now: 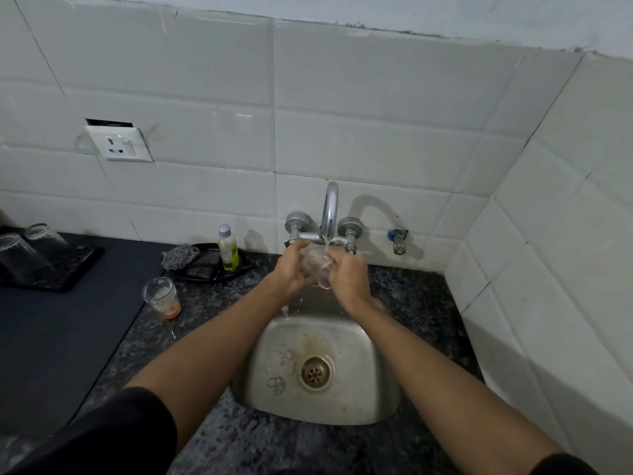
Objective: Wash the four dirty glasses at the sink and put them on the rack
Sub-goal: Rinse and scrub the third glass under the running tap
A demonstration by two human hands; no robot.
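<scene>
Your left hand (291, 265) and right hand (347, 274) curl around the glass (317, 265) at frame centre under the tap (329, 214); it lies tilted, long axis running upper left to lower right.

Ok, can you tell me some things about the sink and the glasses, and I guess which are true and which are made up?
1. Both hands hold a glass under the running tap. True.
2. The dirty glass on the counter lies on its side. False: it stands upright, with orange dregs at the bottom.
3. Two glasses sit upside down on the dark rack at the left. True.
4. The soap bottle stands right of the tap. False: it stands left of it, beside a scrubber.
5. The sink is full of water. False: its drain shows, with only a few bubbles.
</scene>
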